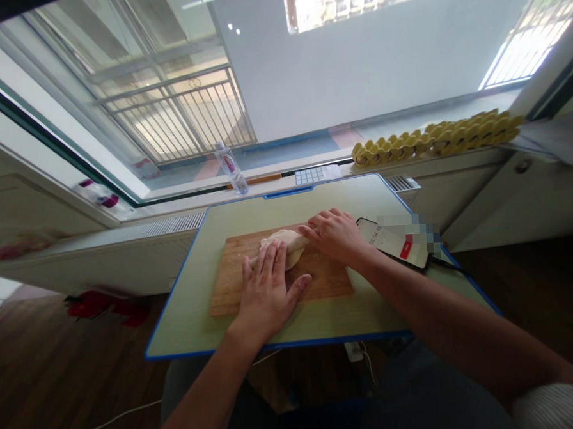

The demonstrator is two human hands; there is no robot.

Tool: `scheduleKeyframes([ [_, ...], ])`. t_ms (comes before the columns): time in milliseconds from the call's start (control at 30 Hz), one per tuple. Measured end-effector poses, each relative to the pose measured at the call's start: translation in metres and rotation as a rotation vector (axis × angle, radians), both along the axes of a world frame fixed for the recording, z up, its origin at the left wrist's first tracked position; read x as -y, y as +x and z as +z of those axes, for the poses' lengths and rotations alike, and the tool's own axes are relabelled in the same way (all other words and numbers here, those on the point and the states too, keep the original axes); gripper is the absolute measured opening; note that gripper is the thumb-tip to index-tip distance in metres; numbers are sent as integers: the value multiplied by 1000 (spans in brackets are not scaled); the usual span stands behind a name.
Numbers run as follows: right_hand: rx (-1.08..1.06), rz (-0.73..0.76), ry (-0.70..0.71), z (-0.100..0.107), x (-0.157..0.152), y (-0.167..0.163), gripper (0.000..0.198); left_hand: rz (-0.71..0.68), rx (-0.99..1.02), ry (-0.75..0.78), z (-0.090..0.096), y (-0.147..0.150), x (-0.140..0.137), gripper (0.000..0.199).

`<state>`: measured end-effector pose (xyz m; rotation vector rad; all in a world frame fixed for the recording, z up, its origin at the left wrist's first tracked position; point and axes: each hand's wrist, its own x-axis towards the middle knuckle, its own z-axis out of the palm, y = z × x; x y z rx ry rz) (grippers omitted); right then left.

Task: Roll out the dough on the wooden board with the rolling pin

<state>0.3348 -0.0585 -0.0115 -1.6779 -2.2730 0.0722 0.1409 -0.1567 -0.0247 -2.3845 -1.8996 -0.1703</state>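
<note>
A piece of pale dough (284, 238) lies on a wooden cutting board (328, 279). My left hand (267, 286) rests flat over the dough's near left part, fingers stretched out and thumb spread to the right. Between its fingers and thumb a pale rod-like end pokes out at the left; whether it is a rolling pin or dough I cannot tell. At the dough's right end, my right hand (333, 233) bends its fingers downward, with its thumb reaching the dough. What lies under those fingers is hidden.
The board sits on a small table (186, 316) with a blue rim. A phone (394, 244) showing a timer lies right of my right hand, a cable attached. Along the windowsill stand a clear bottle (231, 169) and yellow egg trays (436, 137).
</note>
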Motion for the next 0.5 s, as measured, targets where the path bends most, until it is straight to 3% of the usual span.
scheduleKeyframes([
  [233,-19,-4,-1,1,-1,0,51,41,18,-80,10,-6,-29,80],
  [500,-26,-8,18,-2,-2,1,51,89,99,-190,16,-13,-91,84],
])
